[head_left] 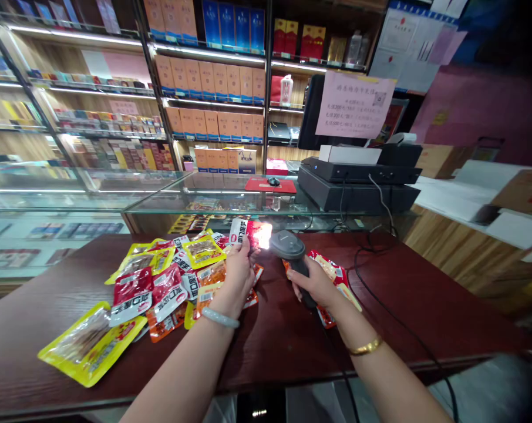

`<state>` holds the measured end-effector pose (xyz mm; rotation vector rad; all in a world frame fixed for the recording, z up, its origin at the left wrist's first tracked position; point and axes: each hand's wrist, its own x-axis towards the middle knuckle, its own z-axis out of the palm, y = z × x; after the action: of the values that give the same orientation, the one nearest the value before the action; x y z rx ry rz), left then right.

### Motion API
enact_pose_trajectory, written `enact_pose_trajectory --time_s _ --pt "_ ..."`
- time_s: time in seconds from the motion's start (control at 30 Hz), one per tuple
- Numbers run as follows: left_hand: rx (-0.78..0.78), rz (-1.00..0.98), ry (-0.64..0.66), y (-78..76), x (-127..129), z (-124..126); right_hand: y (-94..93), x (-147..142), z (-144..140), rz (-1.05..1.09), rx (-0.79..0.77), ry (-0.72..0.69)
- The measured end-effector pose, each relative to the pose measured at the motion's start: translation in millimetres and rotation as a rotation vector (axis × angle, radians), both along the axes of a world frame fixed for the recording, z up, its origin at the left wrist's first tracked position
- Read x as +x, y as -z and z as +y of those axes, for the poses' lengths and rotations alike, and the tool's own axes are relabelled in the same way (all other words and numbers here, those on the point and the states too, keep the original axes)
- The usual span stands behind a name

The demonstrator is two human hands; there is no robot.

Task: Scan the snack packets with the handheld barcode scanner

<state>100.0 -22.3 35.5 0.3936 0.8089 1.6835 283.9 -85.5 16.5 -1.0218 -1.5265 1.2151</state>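
My left hand (239, 267) is closed on a red and white snack packet (243, 231), held up above the table. In my right hand (316, 282) is a dark grey barcode scanner (289, 245), gripped by its handle. Its head faces the packet, and a bright light shines on the packet's right end. Beneath and left of my left hand lies a heap of snack packets (171, 288) in red, yellow and orange. A large yellow packet (92, 343) lies at the heap's near left. Several more packets (334, 271) lie partly hidden behind my right hand.
The dark red table (266, 341) bears all the packets. Black cables (393, 317) run across its right side. Behind it stand a glass counter (222, 202) with a mouse (273, 181), and a black cash drawer (354, 191) at the right. Shelves of boxed goods (213, 79) line the back.
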Motion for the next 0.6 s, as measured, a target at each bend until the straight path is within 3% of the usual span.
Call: enact_pose_trajectory --time_s 0.13,0.2,0.37,0.4,0.47,0.6 --pt "0.012 0.018 0.029 0.9 1 0 0.1 0 0 0.039 -0.009 0.014" --pt "0.014 0.064 0.119 4.1 3 -3 -0.6 0 -1 0.077 -0.013 0.038" --pt "0.097 0.343 0.739 19.9 19 -18 -2.6 1 -2 0.121 0.012 0.076" --pt "0.138 0.423 0.813 22.6 21 -19 -2.5 2 -2 0.115 0.017 0.075" --pt "0.233 0.601 0.811 24.6 23 -18 -1.7 2 -2 0.109 0.013 0.069" --pt "0.332 1.073 0.46 14.8 -1 -5 0.2 2 -1 0.119 -0.019 0.061"
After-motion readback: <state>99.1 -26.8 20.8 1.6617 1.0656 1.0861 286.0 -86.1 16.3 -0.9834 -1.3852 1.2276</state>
